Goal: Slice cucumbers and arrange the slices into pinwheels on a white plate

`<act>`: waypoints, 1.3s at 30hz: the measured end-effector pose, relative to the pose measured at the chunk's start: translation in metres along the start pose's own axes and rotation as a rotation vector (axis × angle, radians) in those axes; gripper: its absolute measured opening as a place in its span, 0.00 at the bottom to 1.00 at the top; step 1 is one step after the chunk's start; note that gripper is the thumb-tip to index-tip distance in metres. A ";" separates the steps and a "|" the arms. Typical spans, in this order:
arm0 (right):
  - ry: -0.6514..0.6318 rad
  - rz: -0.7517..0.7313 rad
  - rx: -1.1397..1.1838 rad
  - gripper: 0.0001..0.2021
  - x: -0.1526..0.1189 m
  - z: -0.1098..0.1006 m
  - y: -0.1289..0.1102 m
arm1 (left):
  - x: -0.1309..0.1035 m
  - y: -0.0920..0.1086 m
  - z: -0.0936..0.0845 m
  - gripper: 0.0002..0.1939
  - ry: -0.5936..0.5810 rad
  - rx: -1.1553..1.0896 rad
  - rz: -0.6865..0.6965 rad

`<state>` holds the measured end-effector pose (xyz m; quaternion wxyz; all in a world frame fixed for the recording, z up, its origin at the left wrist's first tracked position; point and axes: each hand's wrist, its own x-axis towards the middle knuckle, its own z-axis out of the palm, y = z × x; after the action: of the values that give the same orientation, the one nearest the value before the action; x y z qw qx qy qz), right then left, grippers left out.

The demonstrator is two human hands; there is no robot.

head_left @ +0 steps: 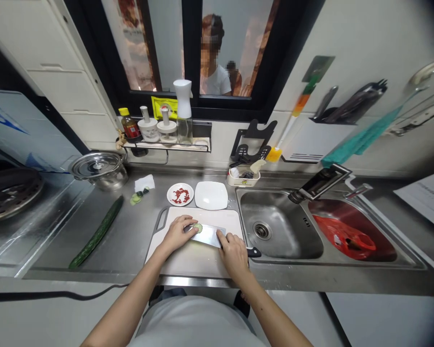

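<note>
Knife in my right grip, over the white cutting board

My right grip closes round the knife's black handle, a finger on the blade; the fingertips of my left grip bend at the blade's left end, by a cucumber slice, and I cannot tell whether they pinch anything. A whole cucumber lies left on the surface; the sink is right.

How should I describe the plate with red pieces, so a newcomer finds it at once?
Find the white cutting board left of the sink. Just beyond its far edge, a white round plate sits left of a white squarish plate. Of these two, only the round one holds red pieces.
</note>
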<state>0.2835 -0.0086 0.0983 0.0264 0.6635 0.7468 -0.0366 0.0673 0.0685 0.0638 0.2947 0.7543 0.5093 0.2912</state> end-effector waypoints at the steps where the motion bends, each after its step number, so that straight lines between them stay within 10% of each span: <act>1: 0.002 -0.004 0.001 0.24 0.000 0.000 0.000 | 0.000 0.000 0.000 0.16 -0.011 0.002 0.001; 14: 0.159 -0.040 -0.019 0.21 -0.004 0.025 0.009 | -0.005 0.007 0.015 0.09 0.163 -0.142 -0.110; 24: 0.034 0.098 0.028 0.22 -0.001 0.031 0.031 | 0.014 -0.069 0.004 0.11 0.416 -0.117 -0.615; 39: 0.011 0.142 0.102 0.21 0.000 0.035 0.035 | 0.044 -0.073 -0.007 0.12 0.305 0.310 -0.748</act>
<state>0.3177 -0.0080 0.0627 -0.0089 0.7154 0.6953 -0.0688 0.0321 0.1336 0.0206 0.1846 0.5013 0.8231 0.1927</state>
